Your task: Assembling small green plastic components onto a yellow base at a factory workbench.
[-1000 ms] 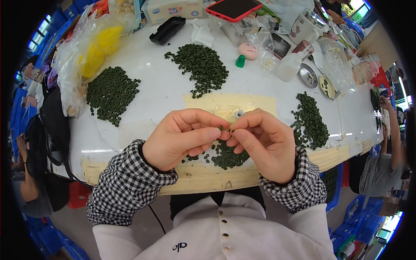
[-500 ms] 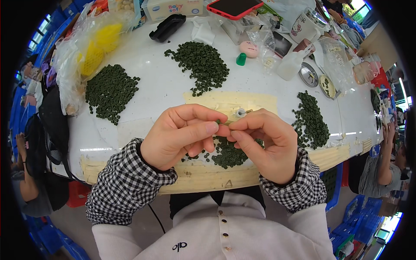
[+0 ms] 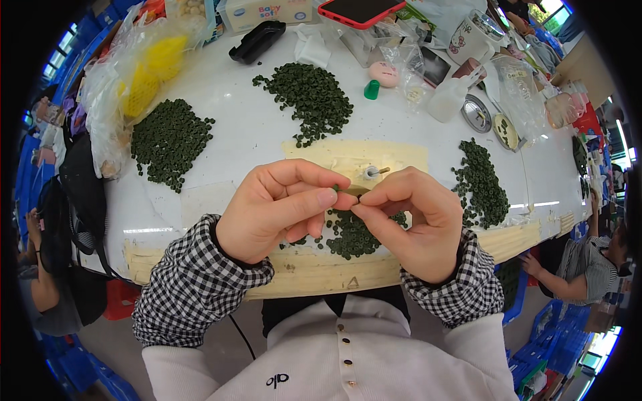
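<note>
Over the front of the table, my left hand point(image 3: 271, 204) is closed in a pinch, with a bit of a small green piece point(image 3: 336, 189) showing at its thumb and fingertip. My right hand point(image 3: 418, 217) meets it from the right, thumb and forefinger pinched on a small dark green piece point(image 3: 359, 198). The fingertips of both hands nearly touch. Under them lies a loose pile of small dark green ring-like parts point(image 3: 354, 235), partly hidden by my hands. Just beyond stands a small white pot point(image 3: 368, 174) with a thin stick in it, on a cream taped patch point(image 3: 307, 152).
Three more piles of green parts lie at the far left point(image 3: 172, 144), back middle point(image 3: 311, 100) and right point(image 3: 481, 186). Behind them are a black holder point(image 3: 257, 42), a red-edged phone point(image 3: 361, 12), a pink round case point(image 3: 384, 73) and a white squeeze bottle point(image 3: 447, 100). A co-worker point(image 3: 582, 267) sits at right.
My right hand has shifted slightly right, so the dark piece at its fingertips shows more clearly. My left hand stays nearly still. At the right, the co-worker's arm has moved lower.
</note>
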Action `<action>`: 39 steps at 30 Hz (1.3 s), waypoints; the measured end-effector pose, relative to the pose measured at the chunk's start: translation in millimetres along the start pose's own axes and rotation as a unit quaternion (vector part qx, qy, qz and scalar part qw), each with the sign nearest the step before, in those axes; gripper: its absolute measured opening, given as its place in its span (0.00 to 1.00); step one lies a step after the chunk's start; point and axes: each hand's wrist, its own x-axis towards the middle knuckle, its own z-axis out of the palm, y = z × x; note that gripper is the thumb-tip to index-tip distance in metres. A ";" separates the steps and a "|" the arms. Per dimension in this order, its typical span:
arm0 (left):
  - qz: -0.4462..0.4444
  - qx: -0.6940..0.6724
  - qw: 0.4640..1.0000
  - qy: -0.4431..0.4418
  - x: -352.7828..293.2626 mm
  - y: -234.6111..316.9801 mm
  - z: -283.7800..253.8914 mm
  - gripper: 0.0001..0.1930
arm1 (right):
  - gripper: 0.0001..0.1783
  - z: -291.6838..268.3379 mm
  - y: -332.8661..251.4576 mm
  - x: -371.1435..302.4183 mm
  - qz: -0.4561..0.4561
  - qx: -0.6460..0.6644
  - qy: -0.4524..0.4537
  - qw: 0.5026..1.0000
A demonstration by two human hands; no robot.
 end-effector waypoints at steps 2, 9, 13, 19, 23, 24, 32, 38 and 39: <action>0.001 0.000 1.000 -0.002 -0.2 0.0 -0.4 0.11 | 0.09 0.3 0.7 0.3 -0.023 -0.019 0.003 1.000; 0.012 -0.022 1.000 0.002 1.0 -2.9 -1.9 0.10 | 0.11 2.8 -1.8 4.6 -0.145 -0.160 0.028 0.976; 0.015 -0.028 0.999 0.006 1.3 -3.4 -2.5 0.10 | 0.11 4.2 -0.2 5.3 -0.155 -0.170 0.033 0.973; 0.013 -0.020 1.000 -0.001 1.7 -2.9 -1.9 0.10 | 0.10 4.4 -1.8 4.5 -0.135 -0.143 0.036 0.980; -0.003 -0.014 1.000 -0.004 0.5 -2.2 -1.1 0.10 | 0.11 5.2 -1.9 4.4 -0.133 -0.138 0.035 0.981; -0.009 -0.014 1.000 -0.007 -0.1 -2.3 -1.0 0.10 | 0.11 4.5 -1.9 5.4 -0.142 -0.143 0.031 0.979; 0.018 -0.007 1.000 0.012 -0.4 -2.7 1.0 0.10 | 0.10 6.7 -0.5 5.1 -0.153 -0.172 0.043 0.972; 0.036 0.024 0.999 0.007 -1.1 0.6 3.1 0.10 | 0.10 4.7 -0.3 4.2 -0.122 -0.152 0.042 0.980; 0.037 0.028 0.999 0.008 -1.1 0.8 3.4 0.10 | 0.09 4.3 -1.3 3.9 -0.116 -0.152 0.042 0.981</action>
